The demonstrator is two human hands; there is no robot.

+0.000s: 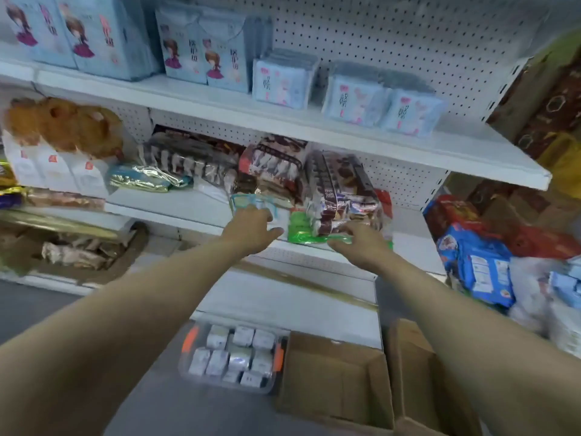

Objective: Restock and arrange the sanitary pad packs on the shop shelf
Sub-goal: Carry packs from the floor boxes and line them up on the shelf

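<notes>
Both arms reach out to the middle shelf [176, 206] of a white shop rack. The left hand [251, 225] lies on a teal-edged pack [255, 203] that sits flat near the shelf's front edge; its fingers bend down over the near end of the pack and the thumb points off to the right. The frame is too blurred to tell whether it actually grips the pack. The right hand [358, 243] is at a green pack [300, 229] just beside the teal one, at the shelf lip. Its thumb and fingers close on the pack's right end, pinching it. On top of the green pack rests a clear bag [342, 190] stuffed with dark maroon packs. More dark packs crowd the shelf behind both hands. On the upper shelf [220, 96] stand pale blue packs [355, 100], upright in short rows. On the floor below are a clear tub [232, 357] of small wrapped packs and an open cardboard box [333, 376], touching side by side.
</notes>
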